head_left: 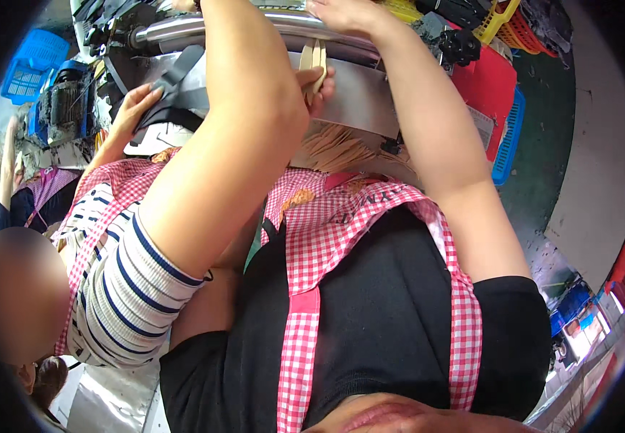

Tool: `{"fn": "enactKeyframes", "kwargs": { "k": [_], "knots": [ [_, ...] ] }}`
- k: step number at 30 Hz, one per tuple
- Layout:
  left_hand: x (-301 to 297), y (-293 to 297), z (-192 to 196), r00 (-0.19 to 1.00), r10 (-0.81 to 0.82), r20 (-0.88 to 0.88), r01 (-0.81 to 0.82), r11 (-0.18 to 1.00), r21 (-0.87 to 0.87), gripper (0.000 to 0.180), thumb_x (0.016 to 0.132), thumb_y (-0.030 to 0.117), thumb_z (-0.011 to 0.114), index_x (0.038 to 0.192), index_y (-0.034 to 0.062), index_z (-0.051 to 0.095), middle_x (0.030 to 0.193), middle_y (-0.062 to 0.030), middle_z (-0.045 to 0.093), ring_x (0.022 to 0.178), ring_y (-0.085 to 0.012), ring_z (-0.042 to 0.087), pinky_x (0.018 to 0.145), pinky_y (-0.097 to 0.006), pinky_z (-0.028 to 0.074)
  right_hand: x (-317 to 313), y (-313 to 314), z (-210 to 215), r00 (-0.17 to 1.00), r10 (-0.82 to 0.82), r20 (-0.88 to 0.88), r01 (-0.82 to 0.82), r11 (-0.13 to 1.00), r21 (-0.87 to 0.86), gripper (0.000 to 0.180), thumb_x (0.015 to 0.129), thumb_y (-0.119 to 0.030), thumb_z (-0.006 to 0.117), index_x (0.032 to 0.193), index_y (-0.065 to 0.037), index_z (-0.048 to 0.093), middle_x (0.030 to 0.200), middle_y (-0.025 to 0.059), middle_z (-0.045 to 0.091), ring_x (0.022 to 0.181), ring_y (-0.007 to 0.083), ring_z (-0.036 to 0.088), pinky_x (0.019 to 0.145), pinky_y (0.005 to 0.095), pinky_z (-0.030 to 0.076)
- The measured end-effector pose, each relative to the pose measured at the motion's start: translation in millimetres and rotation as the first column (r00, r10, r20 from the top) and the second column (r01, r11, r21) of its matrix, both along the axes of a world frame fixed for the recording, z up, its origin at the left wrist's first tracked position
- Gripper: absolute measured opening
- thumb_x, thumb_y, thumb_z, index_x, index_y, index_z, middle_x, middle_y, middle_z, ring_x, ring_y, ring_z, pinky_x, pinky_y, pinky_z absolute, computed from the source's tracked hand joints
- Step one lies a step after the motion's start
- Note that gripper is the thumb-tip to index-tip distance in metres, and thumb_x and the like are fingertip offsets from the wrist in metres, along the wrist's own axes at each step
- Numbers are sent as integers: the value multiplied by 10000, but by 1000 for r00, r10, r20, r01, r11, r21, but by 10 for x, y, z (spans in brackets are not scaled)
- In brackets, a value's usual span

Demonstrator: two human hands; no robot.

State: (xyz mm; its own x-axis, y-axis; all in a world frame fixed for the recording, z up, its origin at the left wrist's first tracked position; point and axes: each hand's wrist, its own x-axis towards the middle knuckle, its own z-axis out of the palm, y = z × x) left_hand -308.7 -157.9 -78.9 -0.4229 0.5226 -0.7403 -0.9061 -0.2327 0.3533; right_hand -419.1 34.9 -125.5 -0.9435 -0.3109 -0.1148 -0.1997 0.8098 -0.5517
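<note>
My left hand (321, 88) comes out from behind a co-worker's bare arm. Its fingers are closed around a few flat tan strips (314, 60), which stand upright just below a shiny metal roller (254, 25). Up at the picture's top edge, my right hand (345, 13) lies over the far side of the roller with fingers stretched out, partly cut off by the frame. A pile of thin tan strips (337, 146) lies between my apron (370, 216) and the metal plate (352, 97) in front of the roller.
At my left a co-worker in a striped shirt (128, 289) reaches an arm across mine; their other hand holds black straps (179, 83). Blue baskets (34, 65) stand far left. A red sheet (482, 94) and a blue tray (511, 137) are on the right.
</note>
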Motion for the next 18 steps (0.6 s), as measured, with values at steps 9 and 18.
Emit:
{"fn": "enactKeyframes", "kwargs": {
  "k": [9,18],
  "knots": [
    [-260,215,121,989,-144,-37,139,985,-100,359,1040,359,554,1137,22,632,972,-40,722,843,-135,708,641,-249,577,317,146,874,964,-261,42,264,940,-216,142,816,-100,698,911,-17,762,913,196,741,812,306,723,762,394,563],
    [162,78,-106,994,37,-104,3,933,361,477,1078,306,389,1339,-64,539,1259,-173,652,1128,-248,652,1002,-388,515,1888,-269,913,805,75,-588,-119,992,-35,192,754,-119,628,927,-40,649,1007,79,615,958,254,629,797,355,572]
  ]
}}
